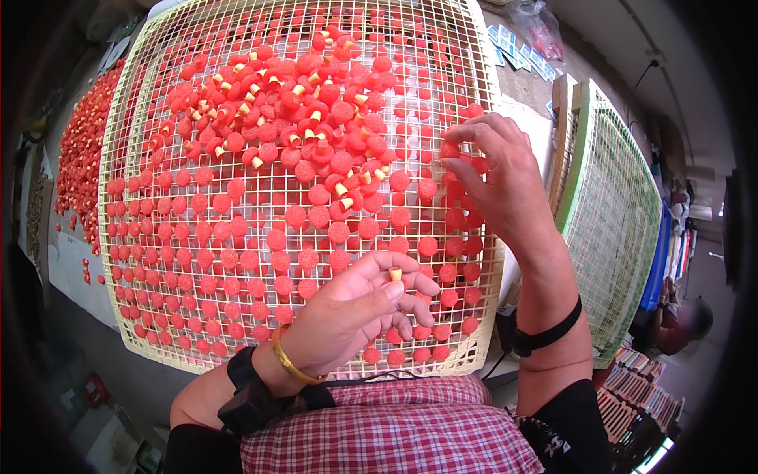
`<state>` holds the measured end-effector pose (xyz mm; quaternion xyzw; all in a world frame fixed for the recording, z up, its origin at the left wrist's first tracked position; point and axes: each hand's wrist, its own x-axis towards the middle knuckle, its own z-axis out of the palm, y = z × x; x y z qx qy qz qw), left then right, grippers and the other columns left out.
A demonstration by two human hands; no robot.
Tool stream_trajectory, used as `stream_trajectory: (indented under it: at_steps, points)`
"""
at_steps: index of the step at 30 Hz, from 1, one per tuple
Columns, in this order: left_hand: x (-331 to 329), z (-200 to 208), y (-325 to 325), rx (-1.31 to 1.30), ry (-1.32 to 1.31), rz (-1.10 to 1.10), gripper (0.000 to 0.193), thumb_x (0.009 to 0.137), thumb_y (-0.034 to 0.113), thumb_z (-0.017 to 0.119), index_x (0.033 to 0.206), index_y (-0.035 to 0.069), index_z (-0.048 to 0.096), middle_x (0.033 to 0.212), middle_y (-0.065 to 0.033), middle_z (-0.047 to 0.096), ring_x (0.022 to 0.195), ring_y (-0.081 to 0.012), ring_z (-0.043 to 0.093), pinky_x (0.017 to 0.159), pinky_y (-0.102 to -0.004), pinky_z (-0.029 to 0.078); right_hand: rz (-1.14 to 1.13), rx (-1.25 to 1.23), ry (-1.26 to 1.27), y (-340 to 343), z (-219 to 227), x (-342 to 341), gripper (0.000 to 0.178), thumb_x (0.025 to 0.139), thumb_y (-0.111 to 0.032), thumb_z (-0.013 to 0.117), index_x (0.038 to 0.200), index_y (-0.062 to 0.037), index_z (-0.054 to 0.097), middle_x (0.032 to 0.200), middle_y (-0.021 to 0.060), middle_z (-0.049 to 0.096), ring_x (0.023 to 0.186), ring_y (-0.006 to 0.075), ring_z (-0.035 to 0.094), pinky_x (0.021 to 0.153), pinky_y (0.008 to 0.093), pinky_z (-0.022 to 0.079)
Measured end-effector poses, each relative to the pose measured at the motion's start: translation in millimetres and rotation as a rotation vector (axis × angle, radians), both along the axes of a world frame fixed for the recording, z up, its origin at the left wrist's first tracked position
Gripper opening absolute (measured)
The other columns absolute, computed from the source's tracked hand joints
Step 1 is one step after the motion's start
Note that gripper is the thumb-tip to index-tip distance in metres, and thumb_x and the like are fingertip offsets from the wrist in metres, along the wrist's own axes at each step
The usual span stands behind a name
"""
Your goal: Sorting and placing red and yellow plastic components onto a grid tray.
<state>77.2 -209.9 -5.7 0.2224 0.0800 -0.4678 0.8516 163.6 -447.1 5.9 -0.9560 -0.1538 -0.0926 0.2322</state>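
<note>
Over a cream grid rack, with a green-edged rack standing to the right. Holding the left hand above the near half, pinching a small yellow-stemmed piece between thumb and forefinger, with the other fingers loosely spread. Reaching with the right hand to the cream rack's right side, with thumb and forefinger narrowed on a red knob. Beyond the left hand, seeing a heap of red pieces, bordered by rows of red knobs.

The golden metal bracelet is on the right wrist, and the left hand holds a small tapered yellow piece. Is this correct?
Wrong wrist: the head view shows the bracelet on the left; the left hand does hold the piece.
</note>
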Motion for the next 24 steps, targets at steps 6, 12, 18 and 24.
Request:
stream_trajectory:
  at_steps: [6, 12, 18, 24]
  points:
    - [1.2, 0.7, 1.4, 0.074, -0.01, 0.015, 0.027, 0.106, 0.016, 0.044, 0.129, 0.001, 0.043, 0.121, -0.0221, 0.057, 0.099, -0.0232, 0.063, 0.081, -0.0309, 0.054, 0.039, -0.009, 0.011, 10.1, -4.1, 0.1, 0.023, 0.078, -0.008, 0.077, 0.098, -0.0075, 0.067, 0.097, 0.006, 0.061, 0.099, 0.0242, 0.058, 0.087, 0.0388, 0.042]
    - [0.3, -4.7, 1.8, 0.061, -0.03, 0.005, 0.029, 0.104, 0.016, 0.049, 0.128, 0.0, 0.046, 0.117, -0.0165, 0.058, 0.096, -0.0204, 0.062, 0.081, -0.0299, 0.052, 0.051, -0.059, 0.001, 13.1, -8.9, 0.4, 0.02, 0.077, -0.007, 0.077, 0.094, -0.0071, 0.067, 0.096, 0.0056, 0.061, 0.098, 0.0245, 0.058, 0.086, 0.0392, 0.042]
    - [2.2, 4.5, 0.8, 0.097, -0.034, 0.023, 0.035, 0.101, 0.017, 0.058, 0.129, 0.0, 0.046, 0.109, -0.0097, 0.057, 0.09, -0.0169, 0.057, 0.082, -0.0297, 0.05, 0.026, 0.039, -0.038, 15.1, 21.7, -11.2, 0.024, 0.076, -0.009, 0.079, 0.097, -0.0059, 0.068, 0.095, 0.0061, 0.061, 0.093, 0.0254, 0.059, 0.083, 0.0384, 0.045]
    - [-2.1, 0.8, 2.3, 0.125, 0.015, 0.161, 0.026, 0.098, 0.014, 0.064, 0.116, 0.001, 0.051, 0.104, -0.0081, 0.06, 0.086, -0.0132, 0.06, 0.075, -0.0275, 0.051, 0.513, 0.464, 0.466, 32.3, 50.1, -41.4, 0.033, 0.074, -0.01, 0.083, 0.103, -0.0023, 0.07, 0.092, 0.0082, 0.066, 0.08, 0.022, 0.063, 0.071, 0.033, 0.051]
